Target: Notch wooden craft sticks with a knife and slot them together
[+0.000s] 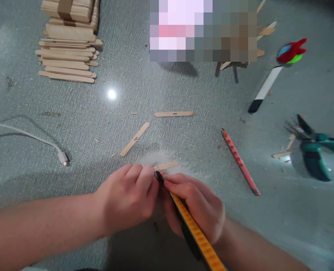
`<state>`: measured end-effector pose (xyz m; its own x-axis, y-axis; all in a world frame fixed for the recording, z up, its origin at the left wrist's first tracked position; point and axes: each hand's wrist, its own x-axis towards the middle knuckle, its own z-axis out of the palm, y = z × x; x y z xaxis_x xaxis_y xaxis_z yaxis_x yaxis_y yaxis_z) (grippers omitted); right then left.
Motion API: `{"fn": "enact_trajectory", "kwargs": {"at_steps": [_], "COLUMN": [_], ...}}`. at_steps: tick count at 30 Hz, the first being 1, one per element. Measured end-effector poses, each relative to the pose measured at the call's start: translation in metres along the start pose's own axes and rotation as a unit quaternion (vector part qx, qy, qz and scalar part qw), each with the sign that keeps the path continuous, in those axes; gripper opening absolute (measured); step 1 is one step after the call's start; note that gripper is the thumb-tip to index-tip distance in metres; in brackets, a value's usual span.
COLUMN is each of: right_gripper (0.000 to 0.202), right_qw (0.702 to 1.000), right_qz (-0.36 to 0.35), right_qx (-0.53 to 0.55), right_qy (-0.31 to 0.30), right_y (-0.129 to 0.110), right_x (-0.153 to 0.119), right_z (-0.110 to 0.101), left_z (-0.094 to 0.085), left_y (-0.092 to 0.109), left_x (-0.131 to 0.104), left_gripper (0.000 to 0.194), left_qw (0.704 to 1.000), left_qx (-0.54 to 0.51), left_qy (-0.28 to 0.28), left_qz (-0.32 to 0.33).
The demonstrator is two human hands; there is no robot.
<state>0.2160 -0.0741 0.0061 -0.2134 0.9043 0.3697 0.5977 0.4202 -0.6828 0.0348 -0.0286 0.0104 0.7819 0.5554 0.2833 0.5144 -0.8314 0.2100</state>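
Yellow cutter point(200, 238) in right grip point(198, 205), edge near stick point(168, 165).

A pixelated block at the top hides whatever sits behind it, and only the ends of some wooden pieces point(265, 31) show past its right side. The left hand point(131, 194) covers 1 end of the wooden stick point(168, 165) under it. The right hand point(199, 207) hides part of the yellow-and-black tool point(202, 241), whose lower end is cut off by the bottom edge. Both forearms run out of view. The pliers point(313, 145) are blurred at the jaws, with 1 handle reaching the right edge. The left edge cuts the white cable point(28, 133); the top edge crops the stick bundle point(70, 9).
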Motion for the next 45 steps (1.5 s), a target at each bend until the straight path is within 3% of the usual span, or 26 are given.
{"fn": "enact_trajectory", "kwargs": {"at_steps": [7,18,36,45], "right_gripper": [0.027,0.027,0.022,0.022], "right_qw": [0.998,0.999,1.000,1.000], "right_qz": [0.062,0.011,0.011,0.009], "right_qx": [-0.002,0.040,0.011,0.010], "right_qy": [0.008,-0.020,-0.014,-0.015], "right_y": [0.0038,0.0054,0.0004,0.0025], "right_x": [0.0061,0.0089,0.0069,0.0056], "right_z": [-0.0092,-0.0060,-0.0022,-0.0020], "left_z": [0.0002,0.0003,0.0024,0.0014], "left_y": [-0.0048,-0.0037,-0.0004,-0.0010], "left_x": [-0.0032,-0.0028,-0.0022,-0.0009], "left_gripper": [0.018,0.018,0.013,0.019], "left_qw": [0.999,0.998,1.000,1.000], "left_qx": [-0.037,-0.055,0.007,0.017], "left_qy": [0.002,0.006,0.009,0.001], "left_qz": [-0.013,-0.016,-0.006,-0.004]}}
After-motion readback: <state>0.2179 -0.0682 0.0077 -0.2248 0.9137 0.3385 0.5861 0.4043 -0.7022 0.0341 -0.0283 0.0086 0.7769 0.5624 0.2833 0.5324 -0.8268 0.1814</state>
